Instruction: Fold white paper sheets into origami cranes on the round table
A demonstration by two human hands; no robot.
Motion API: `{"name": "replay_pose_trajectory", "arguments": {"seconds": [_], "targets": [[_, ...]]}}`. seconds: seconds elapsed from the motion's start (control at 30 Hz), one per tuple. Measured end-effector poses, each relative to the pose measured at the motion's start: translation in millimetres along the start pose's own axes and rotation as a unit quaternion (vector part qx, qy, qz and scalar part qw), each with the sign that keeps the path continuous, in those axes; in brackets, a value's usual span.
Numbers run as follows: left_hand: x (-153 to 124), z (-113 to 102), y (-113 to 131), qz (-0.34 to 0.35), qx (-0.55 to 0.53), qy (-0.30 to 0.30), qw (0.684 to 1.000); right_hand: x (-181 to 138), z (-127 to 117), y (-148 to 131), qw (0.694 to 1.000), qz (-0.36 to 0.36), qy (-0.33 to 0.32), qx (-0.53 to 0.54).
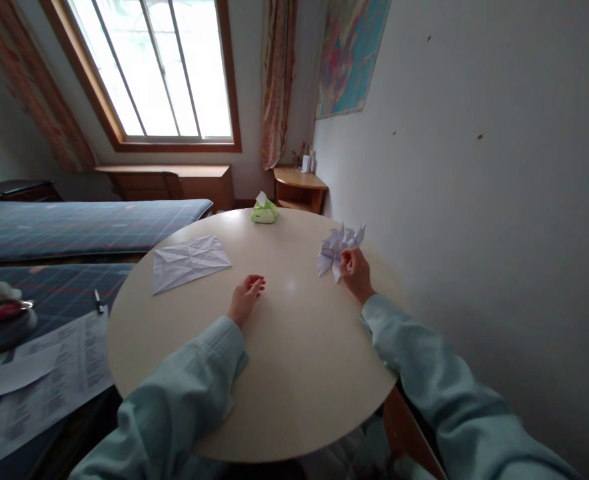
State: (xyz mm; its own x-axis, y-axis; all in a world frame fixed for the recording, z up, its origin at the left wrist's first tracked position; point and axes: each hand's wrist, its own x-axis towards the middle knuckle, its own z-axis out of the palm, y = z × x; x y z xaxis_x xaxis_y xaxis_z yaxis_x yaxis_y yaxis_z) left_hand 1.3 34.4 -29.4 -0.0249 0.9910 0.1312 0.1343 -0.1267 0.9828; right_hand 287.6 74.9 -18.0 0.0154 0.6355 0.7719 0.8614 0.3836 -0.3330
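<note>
My right hand (357, 272) is at the right side of the round table, its fingers closed against a cluster of pointed, folded white paper (330, 248). The fingers hide part of this paper, so I cannot tell whether it is one piece or several. Over the middle of the table is my left hand (246, 296), its fingers loosely bent and slightly apart, with nothing visible in them. To its upper left lies a creased white sheet of paper (192, 262), opened out flat with fold lines across it.
The round, pale table (294, 387) stands close to the white wall on the right. A green tissue pack (264, 210) sits at its far edge. On the left are plaid-covered beds (84, 227), with printed sheets (67, 367), a pen (98, 301) and a pouch (2, 317).
</note>
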Motion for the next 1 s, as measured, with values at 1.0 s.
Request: {"name": "replay_pose_trajectory", "arguments": {"seconds": [1.0], "targets": [[38.3, -162.4, -9.3, -0.019, 0.597, 0.095, 0.796, -7.2, 23.7, -31.2, 0.963, -0.029, -0.269, -0.013]]}}
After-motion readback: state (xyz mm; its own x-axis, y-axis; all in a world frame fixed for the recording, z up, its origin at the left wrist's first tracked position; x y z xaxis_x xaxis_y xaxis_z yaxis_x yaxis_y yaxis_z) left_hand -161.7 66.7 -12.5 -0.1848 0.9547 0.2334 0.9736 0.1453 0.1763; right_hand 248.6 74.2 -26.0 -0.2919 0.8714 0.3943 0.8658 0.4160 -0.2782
